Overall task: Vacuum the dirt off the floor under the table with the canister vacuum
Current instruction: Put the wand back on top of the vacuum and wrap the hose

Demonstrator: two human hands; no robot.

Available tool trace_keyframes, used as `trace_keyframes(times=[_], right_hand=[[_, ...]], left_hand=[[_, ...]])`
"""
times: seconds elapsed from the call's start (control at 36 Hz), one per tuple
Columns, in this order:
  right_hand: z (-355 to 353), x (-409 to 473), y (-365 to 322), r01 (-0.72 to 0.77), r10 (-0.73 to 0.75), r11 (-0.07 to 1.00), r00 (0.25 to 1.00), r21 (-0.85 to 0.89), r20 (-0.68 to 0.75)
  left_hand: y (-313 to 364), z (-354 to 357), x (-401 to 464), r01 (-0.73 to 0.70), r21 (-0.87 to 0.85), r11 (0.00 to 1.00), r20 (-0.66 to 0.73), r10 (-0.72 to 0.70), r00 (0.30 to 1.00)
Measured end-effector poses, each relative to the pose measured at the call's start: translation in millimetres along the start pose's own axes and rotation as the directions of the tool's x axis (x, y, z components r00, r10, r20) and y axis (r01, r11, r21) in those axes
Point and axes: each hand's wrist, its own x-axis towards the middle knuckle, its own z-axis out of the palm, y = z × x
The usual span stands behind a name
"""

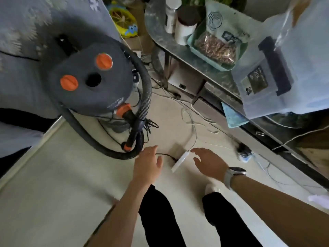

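The dark grey canister vacuum with two orange knobs (89, 77) stands upper left of the frame, its black ribbed hose (146, 97) looping over the pale floor (53, 175). At lower centre, the left hand (147, 166) and right hand (210, 163) hover with fingers loosely spread, holding nothing, either side of a flat white plastic power strip (179, 162). The glass-topped table (210, 68) fills the upper right.

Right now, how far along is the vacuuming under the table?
Barely begun. Done: the canister vacuum stands beside the table. In hand: nothing; the left hand and right hand hover open near the coiled hose. Left: pick up the hose, clear the loose cables, vacuum underneath.
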Motion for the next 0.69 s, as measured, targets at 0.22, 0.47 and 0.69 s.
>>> trace_keyframes(times=[0.22, 0.47, 0.69], right_hand=[[91, 109, 81, 0.212, -0.197, 0.96, 0.976, -0.185, 0.097], [258, 250, 165, 0.508, -0.472, 0.733, 0.859, -0.453, 0.199], [333, 366, 201, 0.625, -0.655, 0.522, 0.73, -0.58, 0.197]], left_hand=[[-33, 166, 22, 0.258, -0.178, 0.95, -0.023, -0.266, 0.964], [-109, 355, 90, 0.337, -0.338, 0.879, -0.022, -0.366, 0.93], [-153, 443, 183, 0.233, -0.288, 0.929, -0.01, -0.246, 0.969]])
